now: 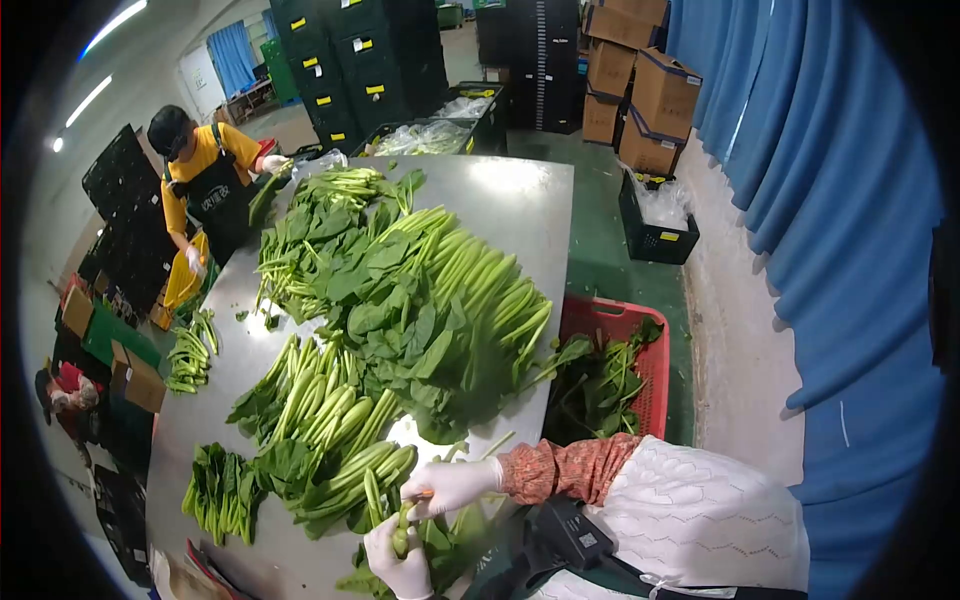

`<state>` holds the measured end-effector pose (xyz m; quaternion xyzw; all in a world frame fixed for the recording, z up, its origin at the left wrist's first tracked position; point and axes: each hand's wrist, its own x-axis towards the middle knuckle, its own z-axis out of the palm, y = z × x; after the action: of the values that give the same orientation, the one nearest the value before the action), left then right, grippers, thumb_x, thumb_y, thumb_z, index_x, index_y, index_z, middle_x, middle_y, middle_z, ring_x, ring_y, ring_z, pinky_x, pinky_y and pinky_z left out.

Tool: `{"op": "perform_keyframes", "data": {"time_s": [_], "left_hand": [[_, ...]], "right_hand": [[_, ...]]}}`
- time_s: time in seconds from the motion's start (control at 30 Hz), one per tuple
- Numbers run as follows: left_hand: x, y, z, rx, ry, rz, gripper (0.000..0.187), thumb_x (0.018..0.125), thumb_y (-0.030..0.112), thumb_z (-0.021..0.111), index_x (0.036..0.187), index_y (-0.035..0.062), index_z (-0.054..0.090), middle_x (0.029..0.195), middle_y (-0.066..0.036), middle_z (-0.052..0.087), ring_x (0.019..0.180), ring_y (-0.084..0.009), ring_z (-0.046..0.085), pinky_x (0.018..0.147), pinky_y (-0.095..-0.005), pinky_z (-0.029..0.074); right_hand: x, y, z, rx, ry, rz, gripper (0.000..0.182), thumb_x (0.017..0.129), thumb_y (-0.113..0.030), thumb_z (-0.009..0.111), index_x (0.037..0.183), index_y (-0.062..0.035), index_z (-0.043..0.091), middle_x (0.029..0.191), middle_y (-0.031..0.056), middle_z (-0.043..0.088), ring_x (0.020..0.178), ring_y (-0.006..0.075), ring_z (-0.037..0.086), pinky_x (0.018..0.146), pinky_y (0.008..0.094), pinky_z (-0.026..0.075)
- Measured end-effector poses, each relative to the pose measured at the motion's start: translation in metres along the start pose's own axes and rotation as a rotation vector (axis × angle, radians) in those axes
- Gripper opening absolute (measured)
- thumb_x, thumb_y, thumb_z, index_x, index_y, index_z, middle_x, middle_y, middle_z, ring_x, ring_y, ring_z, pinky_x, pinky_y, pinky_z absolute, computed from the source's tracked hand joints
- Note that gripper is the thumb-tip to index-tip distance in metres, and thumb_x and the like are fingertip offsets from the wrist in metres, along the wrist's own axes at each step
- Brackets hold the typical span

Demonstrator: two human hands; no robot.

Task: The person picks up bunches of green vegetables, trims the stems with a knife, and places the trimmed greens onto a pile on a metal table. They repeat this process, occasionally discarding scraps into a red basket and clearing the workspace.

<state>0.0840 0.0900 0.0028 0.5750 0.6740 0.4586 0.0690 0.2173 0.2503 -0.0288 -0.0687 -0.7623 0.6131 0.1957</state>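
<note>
My left hand (pixel 396 562), in a white glove, is closed around thick green stalks of a leafy vegetable (pixel 402 538) at the table's near edge. Just above it, my right hand (pixel 452 486), also gloved, is pinched at the top of these stalks. A small orange piece (pixel 425 493) shows between its fingers; its kind is hidden. Loose leaves (pixel 440 548) lie beneath and beside both hands. Close by on the metal table (pixel 515 195) lie bundles of stalks (pixel 330 410), a short leafy bunch (pixel 222 492) and a large heap of leafy greens (pixel 400 300).
A red crate (pixel 665 385) with leaves stands on the floor right of the table. A co-worker in a yellow shirt (pixel 235 150) holds greens at the far left. Another person (pixel 68 392) is at the left edge. Cardboard boxes (pixel 660 95) and dark stacked crates (pixel 360 70) stand behind.
</note>
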Motion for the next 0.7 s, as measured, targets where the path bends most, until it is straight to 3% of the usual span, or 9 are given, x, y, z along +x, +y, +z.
{"op": "perform_keyframes", "data": {"time_s": [0.03,0.1,0.13,0.17,0.23,0.43,0.57,0.67,0.7], "left_hand": [[-0.004,-0.016,0.004,0.080,-0.031,-0.020,0.027,0.074,0.000,0.072,0.100,0.0024,0.068,0.096,-0.015,0.067,0.084,-0.0333,0.062,0.077,-0.0401,0.050],[0.005,-0.008,0.005,0.082,0.011,0.014,0.020,0.074,-0.002,0.073,0.094,0.0021,0.070,0.088,-0.012,0.068,0.081,-0.0320,0.061,0.076,-0.0399,0.049],[0.006,-0.008,0.007,0.098,0.060,-0.003,0.017,0.076,0.000,0.073,0.093,0.0023,0.069,0.087,-0.012,0.068,0.081,-0.0315,0.061,0.076,-0.0393,0.049],[0.015,-0.004,0.009,0.077,0.069,0.043,0.013,0.083,0.005,0.072,0.094,-0.0001,0.066,0.090,-0.017,0.065,0.082,-0.0320,0.060,0.076,-0.0401,0.048],[0.010,-0.006,0.006,0.206,0.084,-0.044,0.017,0.081,0.002,0.071,0.098,0.0007,0.067,0.091,-0.015,0.065,0.083,-0.0320,0.060,0.077,-0.0386,0.048],[0.001,-0.010,0.000,0.218,0.099,-0.137,0.023,0.076,0.000,0.073,0.097,0.0021,0.066,0.087,-0.010,0.063,0.081,-0.0286,0.059,0.076,-0.0373,0.048],[0.003,-0.009,0.005,0.186,0.111,-0.083,0.025,0.075,-0.002,0.073,0.098,0.0028,0.066,0.088,-0.011,0.062,0.080,-0.0274,0.060,0.074,-0.0355,0.048],[0.003,-0.014,0.003,0.074,0.096,-0.086,0.026,0.074,-0.003,0.073,0.099,0.0033,0.066,0.089,-0.010,0.063,0.080,-0.0256,0.060,0.075,-0.0335,0.048],[0.003,-0.013,-0.001,0.025,0.085,-0.104,0.025,0.074,-0.004,0.073,0.098,0.0030,0.067,0.089,-0.009,0.063,0.080,-0.0244,0.060,0.075,-0.0323,0.048]], "right_hand": [[0.001,-0.001,-0.001,-0.078,0.001,-0.018,0.040,0.093,-0.033,0.065,0.078,0.0017,0.052,0.062,0.0125,0.046,0.058,0.0185,0.043,0.057,0.0359,0.040],[0.006,-0.012,-0.003,-0.146,0.030,-0.083,0.038,0.094,-0.034,0.064,0.081,0.0005,0.056,0.066,0.0118,0.051,0.062,0.0182,0.047,0.060,0.0365,0.043],[0.000,-0.015,-0.002,0.058,0.046,0.055,0.028,0.094,-0.026,0.066,0.085,-0.0001,0.061,0.072,0.0102,0.055,0.067,0.0172,0.051,0.065,0.0344,0.046],[0.001,-0.002,0.002,0.046,0.113,0.010,0.020,0.093,-0.021,0.066,0.090,-0.0007,0.063,0.079,0.0110,0.060,0.074,0.0189,0.055,0.069,0.0335,0.047],[0.000,0.004,0.003,-0.102,0.202,0.038,0.012,0.088,-0.008,0.064,0.099,-0.0024,0.067,0.086,0.0132,0.066,0.083,0.0210,0.065,0.074,0.0339,0.051],[-0.001,-0.002,0.015,-0.547,0.199,0.072,0.022,0.084,-0.010,0.064,0.106,-0.0090,0.067,0.086,0.0145,0.068,0.080,0.0327,0.068,0.069,0.0404,0.053],[0.003,-0.005,0.016,-0.587,0.195,0.139,0.024,0.082,-0.010,0.062,0.105,-0.0102,0.066,0.087,0.0147,0.068,0.083,0.0362,0.066,0.071,0.0440,0.053],[-0.001,0.033,0.014,-0.551,0.214,0.083,0.035,0.079,-0.004,0.061,0.113,-0.0117,0.065,0.081,0.0153,0.068,0.075,0.0349,0.067,0.066,0.0391,0.053],[-0.003,0.046,0.010,-0.533,0.197,0.240,0.028,0.081,-0.007,0.060,0.109,-0.0083,0.067,0.087,0.0172,0.069,0.079,0.0348,0.068,0.070,0.0398,0.053]]}}
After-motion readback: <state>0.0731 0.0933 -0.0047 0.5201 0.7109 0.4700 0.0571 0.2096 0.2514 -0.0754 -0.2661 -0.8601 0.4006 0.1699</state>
